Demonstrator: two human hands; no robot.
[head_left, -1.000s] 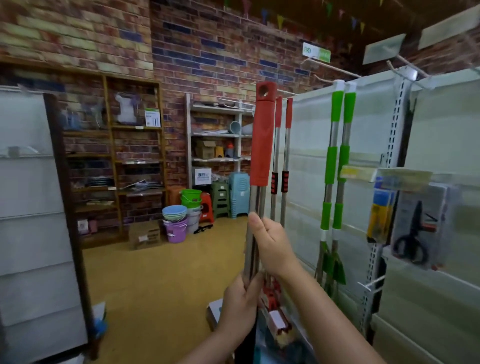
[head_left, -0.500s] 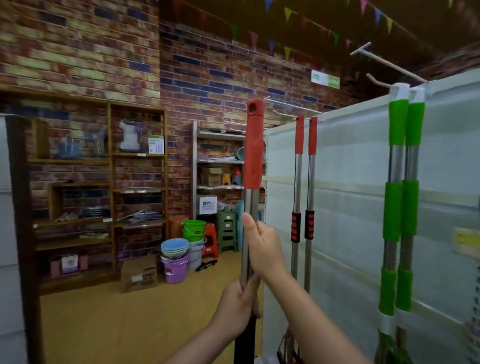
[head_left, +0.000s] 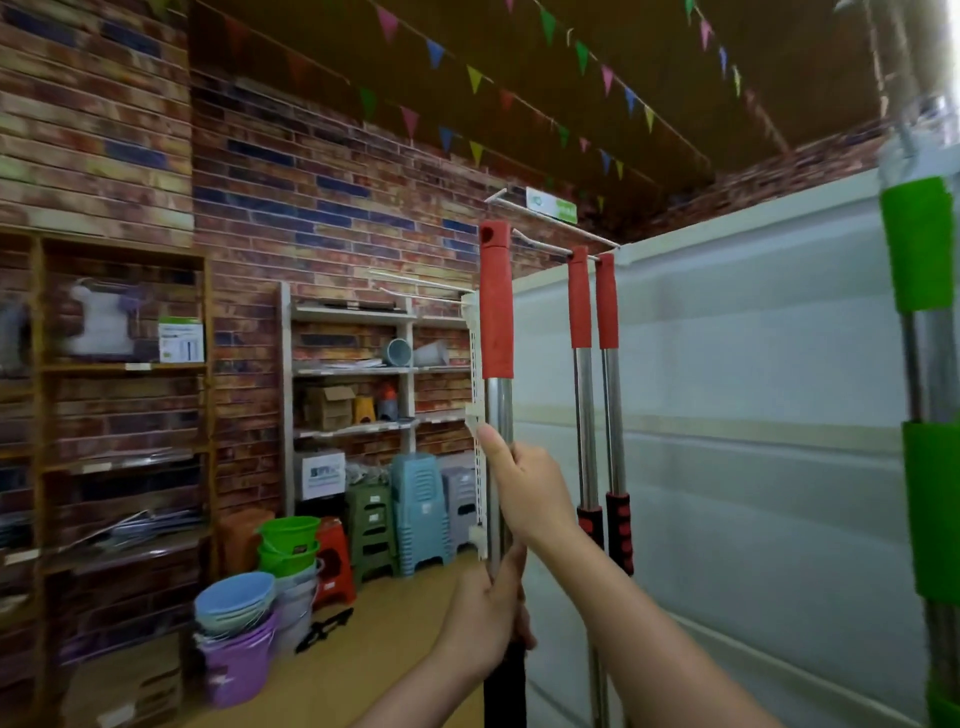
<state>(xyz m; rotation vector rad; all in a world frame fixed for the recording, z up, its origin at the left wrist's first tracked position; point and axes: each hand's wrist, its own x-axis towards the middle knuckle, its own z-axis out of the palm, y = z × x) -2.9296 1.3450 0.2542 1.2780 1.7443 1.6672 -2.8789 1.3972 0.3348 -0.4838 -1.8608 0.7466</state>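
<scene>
Red foam sleeves the top of the steel pole (head_left: 496, 312) that I hold upright just in front of the left edge of the white panel (head_left: 753, 364). My right hand (head_left: 524, 488) wraps the bare metal below the red sleeve, thumb stretched up along the shaft. My left hand (head_left: 483, 618) curls round the pole directly under it, where the black lower section begins. Two matching red-handled poles (head_left: 592, 312) hang against the panel from a wire hook (head_left: 561, 244) at its top edge. A green-gripped pole (head_left: 917, 249) hangs at the panel's far right. Stacked stools (head_left: 415, 509) and buckets (head_left: 288, 540) stand on the floor left of the panel.
</scene>
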